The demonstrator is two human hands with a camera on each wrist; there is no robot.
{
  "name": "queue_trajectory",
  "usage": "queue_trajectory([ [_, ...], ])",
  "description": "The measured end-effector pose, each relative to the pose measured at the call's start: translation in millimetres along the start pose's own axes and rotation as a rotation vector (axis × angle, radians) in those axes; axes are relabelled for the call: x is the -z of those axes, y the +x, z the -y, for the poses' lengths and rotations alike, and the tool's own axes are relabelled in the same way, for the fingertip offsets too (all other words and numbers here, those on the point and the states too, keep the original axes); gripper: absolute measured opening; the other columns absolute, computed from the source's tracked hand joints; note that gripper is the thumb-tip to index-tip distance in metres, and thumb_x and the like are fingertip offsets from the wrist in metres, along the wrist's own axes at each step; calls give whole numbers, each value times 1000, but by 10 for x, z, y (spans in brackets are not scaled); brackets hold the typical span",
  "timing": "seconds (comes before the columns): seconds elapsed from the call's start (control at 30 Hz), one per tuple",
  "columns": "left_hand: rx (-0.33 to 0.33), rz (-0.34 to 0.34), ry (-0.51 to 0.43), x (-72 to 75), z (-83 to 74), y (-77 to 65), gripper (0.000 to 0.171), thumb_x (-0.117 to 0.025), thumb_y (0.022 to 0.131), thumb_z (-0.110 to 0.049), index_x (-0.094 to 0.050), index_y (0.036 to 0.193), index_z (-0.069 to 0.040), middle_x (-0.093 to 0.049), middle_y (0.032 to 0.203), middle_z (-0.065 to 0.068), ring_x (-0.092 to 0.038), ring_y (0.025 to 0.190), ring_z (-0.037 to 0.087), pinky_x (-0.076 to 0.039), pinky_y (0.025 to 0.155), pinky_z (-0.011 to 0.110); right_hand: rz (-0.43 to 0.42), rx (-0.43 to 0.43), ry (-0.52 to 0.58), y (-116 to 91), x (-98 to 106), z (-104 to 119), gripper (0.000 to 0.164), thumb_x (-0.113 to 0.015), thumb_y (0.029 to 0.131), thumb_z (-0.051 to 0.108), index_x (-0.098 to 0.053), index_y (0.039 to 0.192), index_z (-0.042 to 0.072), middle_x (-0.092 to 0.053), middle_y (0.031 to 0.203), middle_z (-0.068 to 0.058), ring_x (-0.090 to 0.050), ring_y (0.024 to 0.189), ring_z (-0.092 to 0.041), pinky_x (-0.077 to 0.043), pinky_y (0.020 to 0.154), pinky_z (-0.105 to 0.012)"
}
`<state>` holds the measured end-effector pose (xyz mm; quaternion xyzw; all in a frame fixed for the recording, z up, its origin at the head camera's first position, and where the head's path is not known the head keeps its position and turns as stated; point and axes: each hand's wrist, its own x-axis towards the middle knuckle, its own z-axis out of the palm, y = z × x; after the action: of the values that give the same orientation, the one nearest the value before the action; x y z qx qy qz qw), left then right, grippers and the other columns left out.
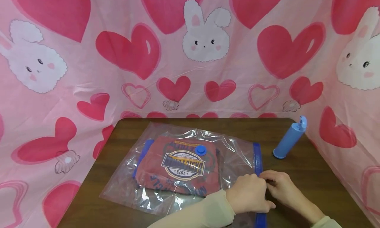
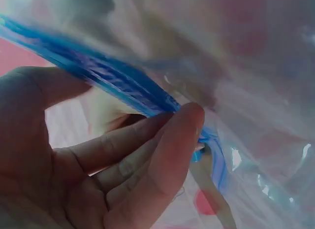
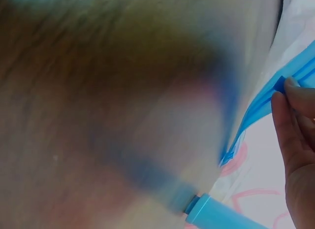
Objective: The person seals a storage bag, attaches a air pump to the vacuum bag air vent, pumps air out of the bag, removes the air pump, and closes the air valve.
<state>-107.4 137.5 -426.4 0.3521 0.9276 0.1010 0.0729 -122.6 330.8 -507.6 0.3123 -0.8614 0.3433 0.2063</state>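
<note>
A clear plastic vacuum storage bag (image 1: 118,185) lies on the table with a folded red printed garment (image 1: 184,142) inside. A round blue valve (image 1: 201,150) sits over the garment. Along the bag's right edge runs a blue zip strip (image 1: 257,155). My left hand (image 1: 249,193) pinches this strip; in the left wrist view its fingertips meet at the strip's edge. Beside it, my right hand (image 1: 280,186) is also at the strip. The right wrist view shows its thumb and finger pinching a small dark blue piece (image 3: 279,84) on the strip. The strip is partly hidden behind my left hand.
A blue hand pump (image 1: 288,141) stands at the table's back right, beyond my right hand. The dark wooden table (image 1: 98,175) extends around the bag. Pink cloth (image 1: 205,76) with hearts and rabbits hangs behind the table and at both sides.
</note>
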Motion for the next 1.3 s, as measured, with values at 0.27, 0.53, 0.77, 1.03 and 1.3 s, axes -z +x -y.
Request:
queue_trajectory([
  [0.27, 34, -14, 37, -87, 25, 161, 36, -85, 78, -22, -54, 58, -21, -48, 56, -9, -43, 47, 4, -38, 40, 24, -20, 67, -46, 54, -42, 38, 52, -81, 60, -23, -78, 92, 18, -74, 92, 8, -71, 84, -7, -51, 76, -10],
  [0.53, 34, -77, 104, -167, 29, 195, 19, -86, 79, -26, -69, 72, -24, -61, 67, -10, -57, 56, 6, -48, 46, 27, 18, 112, -242, 98, -35, 143, 39, -82, 59, -13, -73, 84, 15, -65, 93, 10, -61, 75, -2, -48, 66, -13],
  [0.77, -54, -200, 226, -186, 38, 179, 20, -85, 82, -31, -68, 72, -25, -61, 65, -11, -58, 54, 6, -45, 41, 23, 46, 139, -222, 182, 21, 163, 42, -72, 59, -15, -68, 78, 23, -55, 87, 16, -49, 71, 4, -41, 58, -14],
  [1.03, -140, -293, 286, -172, 103, 137, 11, -83, 83, -33, -75, 79, -27, -66, 72, -10, -61, 58, 6, -46, 43, 21, -6, 199, 14, 118, 78, -123, 26, -76, 83, -10, -78, 97, 11, -74, 95, 3, -70, 84, -12, -52, 81, -12],
  [1.3, -152, -352, 286, -164, 146, 138, 15, -81, 85, -32, -72, 73, -29, -66, 70, -11, -61, 57, 5, -45, 43, 20, -15, 240, 72, 142, 45, -219, 34, -55, 110, 34, -78, 101, 11, -75, 97, 2, -70, 87, -14, -51, 86, -13],
])
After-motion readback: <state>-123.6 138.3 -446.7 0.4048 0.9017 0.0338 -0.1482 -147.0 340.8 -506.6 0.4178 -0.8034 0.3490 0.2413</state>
